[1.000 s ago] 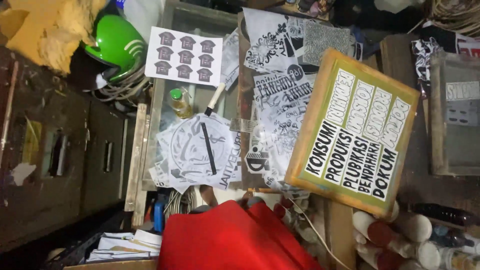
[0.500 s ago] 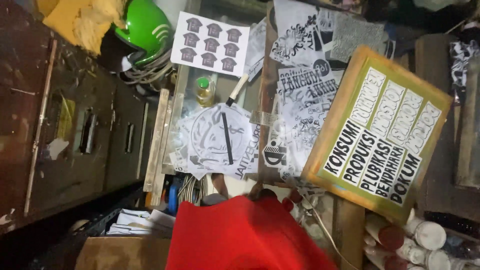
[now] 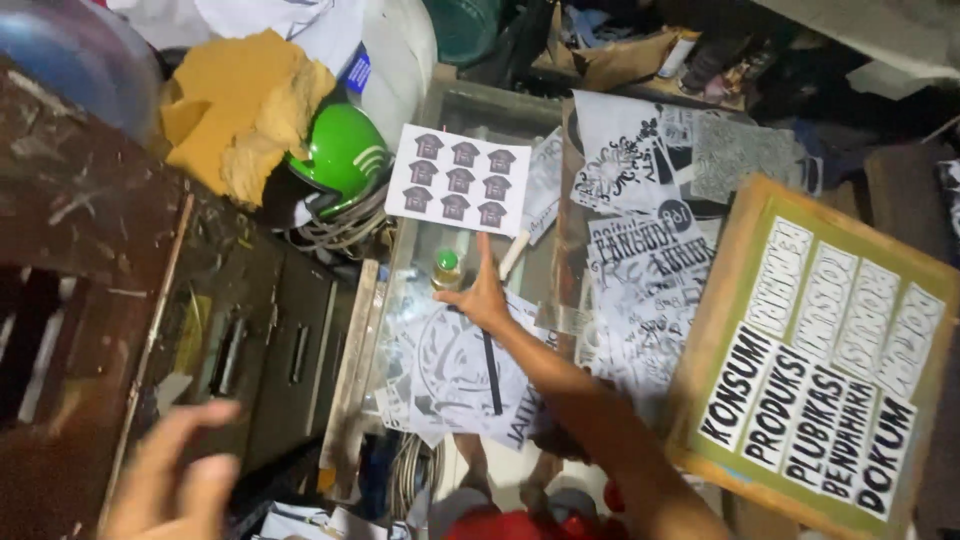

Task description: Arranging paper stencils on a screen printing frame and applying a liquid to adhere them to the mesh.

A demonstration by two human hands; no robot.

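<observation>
Now the right hand (image 3: 483, 297) stretches forward on a straight arm, fingers spread apart, thumb just touching a small bottle with a green cap (image 3: 446, 270), which stands near upright on the glass tabletop (image 3: 470, 105). Beyond the fingertips lies a sheet of printed shirt designs (image 3: 459, 180); under the palm, a black-and-white stencil print (image 3: 450, 370). The left hand (image 3: 165, 480) is blurred and cut off at the bottom edge, fingers loosely apart, holding nothing.

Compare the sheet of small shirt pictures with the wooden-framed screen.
The shirt sheet is small, unframed white paper; the framed screen is much larger, with a wooden border. The sheet bears rows of little dark shirt pictures; the screen bears blocks of bold lettering on green mesh. Both are rectangular and lie tilted in the view.
</observation>
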